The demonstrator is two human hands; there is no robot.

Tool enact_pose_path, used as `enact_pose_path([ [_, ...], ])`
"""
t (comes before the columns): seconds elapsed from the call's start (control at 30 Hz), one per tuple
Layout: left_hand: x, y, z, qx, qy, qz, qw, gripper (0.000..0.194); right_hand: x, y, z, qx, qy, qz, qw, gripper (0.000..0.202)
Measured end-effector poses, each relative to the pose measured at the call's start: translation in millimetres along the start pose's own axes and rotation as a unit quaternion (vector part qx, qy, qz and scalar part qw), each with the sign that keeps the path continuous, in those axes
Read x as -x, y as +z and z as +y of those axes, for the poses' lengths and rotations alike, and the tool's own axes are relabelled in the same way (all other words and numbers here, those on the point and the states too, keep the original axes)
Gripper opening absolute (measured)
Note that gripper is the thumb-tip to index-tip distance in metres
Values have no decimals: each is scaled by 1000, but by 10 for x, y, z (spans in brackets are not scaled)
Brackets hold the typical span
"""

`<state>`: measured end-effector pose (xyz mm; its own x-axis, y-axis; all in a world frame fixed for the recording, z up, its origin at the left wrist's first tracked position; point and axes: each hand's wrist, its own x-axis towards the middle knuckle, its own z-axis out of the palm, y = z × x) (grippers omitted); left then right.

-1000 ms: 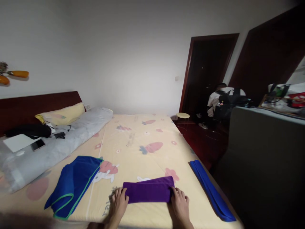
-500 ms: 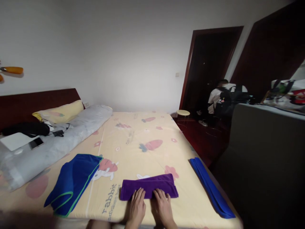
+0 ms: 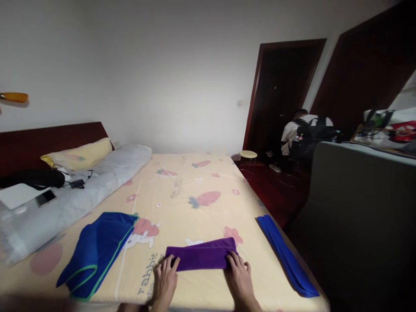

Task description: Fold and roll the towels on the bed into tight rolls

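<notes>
In front of me on the bed, a purple towel [image 3: 201,256] lies folded into a long flat strip, its top layer slightly askew. My left hand [image 3: 167,277] is at its left end, fingers bent and closed on the near corner. At the opposite end my right hand [image 3: 241,273] has its fingers curled over the edge in the same way. A blue cloth with green trim [image 3: 100,247] is spread loosely to the left, partly folded over. Along the bed's right edge rests a narrow folded blue cloth [image 3: 286,255].
A grey rolled quilt [image 3: 107,173] carries a phone [image 3: 46,198], cables and a white flat object; a yellow pillow [image 3: 79,154] lies behind. A dark grey panel [image 3: 360,216] stands at right. Beyond are a round stool [image 3: 248,154] and a seated person [image 3: 289,134].
Both hands have moved apart, from the towel's middle to its two ends. Their fingers went from lying flat on it to curling at the corners. The view has shifted slightly.
</notes>
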<state>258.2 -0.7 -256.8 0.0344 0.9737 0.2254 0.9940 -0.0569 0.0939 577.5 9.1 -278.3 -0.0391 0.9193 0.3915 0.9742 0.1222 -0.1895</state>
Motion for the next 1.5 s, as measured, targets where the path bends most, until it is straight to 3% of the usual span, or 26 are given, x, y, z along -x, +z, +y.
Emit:
enact_pose_path([
  [0.2, -65, -57, -163, -3, 17, -29, 999, 53, -108, -258, 48, -46, -28, -10, 999, 31],
  [0.37, -114, -142, -242, 30, 29, -34, 999, 47, -200, -425, 7, -63, -27, -65, 996, 23],
  [0.5, -254, -243, -182, 13, -8, -65, 998, 43, -344, -373, -39, -28, 23, -84, 996, 31],
  [0.6, -351, -261, -104, -29, -47, -57, 997, 38, -429, -273, -71, 9, 70, -77, 995, 38],
  [0.73, -367, -156, -57, -54, -82, -23, 995, 42, -445, -167, -104, 14, 82, -69, 994, 43],
  [0.93, -315, 77, -110, -14, -58, 48, 997, 49, -339, -110, -222, 11, 92, -33, 995, 48],
  [1.03, -309, 167, 63, 39, 32, 72, 996, 58, -263, -42, -458, -41, 35, -16, 998, 51],
  [1.13, -281, 214, 424, 87, 129, 52, 986, 68, -204, 51, -784, -105, -57, -50, 992, 59],
  [1.2, -247, 211, 638, 99, 152, 19, 983, 76, -180, 101, -939, -127, -97, -82, 984, 64],
  [1.27, -211, 185, 718, 91, 158, -10, 983, 80, -161, 129, -960, -128, -115, -92, 981, 66],
  [1.37, -166, 128, 521, 50, 146, -13, 988, 74, -120, 130, -695, -103, -120, -67, 985, 59],
  [1.5, -126, 82, -40, -15, 111, 17, 994, 68, -54, 77, -97, -54, -89, -46, 993, 56],
])
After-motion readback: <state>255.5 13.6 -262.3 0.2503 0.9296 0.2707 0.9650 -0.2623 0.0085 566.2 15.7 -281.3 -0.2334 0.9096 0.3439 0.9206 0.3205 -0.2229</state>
